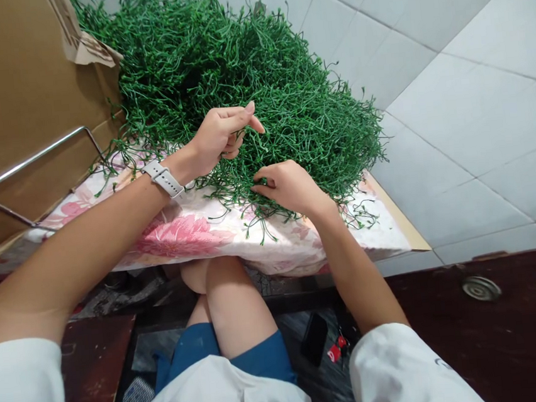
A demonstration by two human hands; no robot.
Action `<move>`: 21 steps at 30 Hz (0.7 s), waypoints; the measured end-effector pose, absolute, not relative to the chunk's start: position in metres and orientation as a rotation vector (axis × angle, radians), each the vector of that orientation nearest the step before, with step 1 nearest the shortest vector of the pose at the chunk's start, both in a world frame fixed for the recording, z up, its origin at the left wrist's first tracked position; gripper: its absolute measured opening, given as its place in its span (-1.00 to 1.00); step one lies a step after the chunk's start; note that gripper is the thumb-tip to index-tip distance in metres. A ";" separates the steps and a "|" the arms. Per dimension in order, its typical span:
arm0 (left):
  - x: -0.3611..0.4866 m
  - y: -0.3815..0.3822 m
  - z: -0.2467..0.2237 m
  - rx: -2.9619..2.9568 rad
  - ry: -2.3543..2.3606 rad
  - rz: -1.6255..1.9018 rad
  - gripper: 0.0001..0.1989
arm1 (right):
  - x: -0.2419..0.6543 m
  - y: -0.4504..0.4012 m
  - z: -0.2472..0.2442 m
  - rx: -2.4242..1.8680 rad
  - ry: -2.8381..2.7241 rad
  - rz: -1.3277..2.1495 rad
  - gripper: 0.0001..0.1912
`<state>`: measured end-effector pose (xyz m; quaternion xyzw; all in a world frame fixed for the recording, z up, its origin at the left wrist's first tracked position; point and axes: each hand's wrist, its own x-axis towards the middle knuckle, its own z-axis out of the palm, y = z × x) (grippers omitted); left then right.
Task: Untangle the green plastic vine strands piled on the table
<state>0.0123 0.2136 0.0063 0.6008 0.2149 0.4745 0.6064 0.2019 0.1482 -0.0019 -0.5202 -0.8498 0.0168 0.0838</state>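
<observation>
A big heap of thin green artificial plant stems (286,92) with small budded tips lies on a table with a flowered cloth (186,237). My left hand (226,135), with a pale watch band at the wrist, is over the front of the heap. Its fingers are curled and pressed together; whatever they hold, if anything, is too small to make out. Lower and to the right, my right hand (285,186) reaches into the heap's near edge. Its thumb and fingers pinch at the green stems there. Several loose stems are scattered on the cloth in front.
A tall cardboard box (15,86) stands at the left, with a bent metal wire frame (39,161) before it. White wall tiles (468,112) border the back and right. Below the table, a black phone (314,339) and a red trinket (338,349) lie beside my legs.
</observation>
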 end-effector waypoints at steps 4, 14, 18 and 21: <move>0.012 0.216 0.006 1.347 0.494 1.101 -0.58 | 0.204 0.149 -0.006 -1.465 -2.498 0.094 -0.83; 0.004 0.224 0.009 1.218 0.493 1.079 -0.52 | 0.223 0.151 0.005 -1.304 -2.145 0.410 -0.80; 0.005 0.224 0.008 1.218 0.490 1.061 -0.51 | 0.229 0.152 0.010 -1.229 -2.003 0.672 -0.72; 0.005 0.225 0.007 1.219 0.488 1.053 -0.52 | 0.231 0.151 0.012 -1.188 -1.926 0.859 -0.67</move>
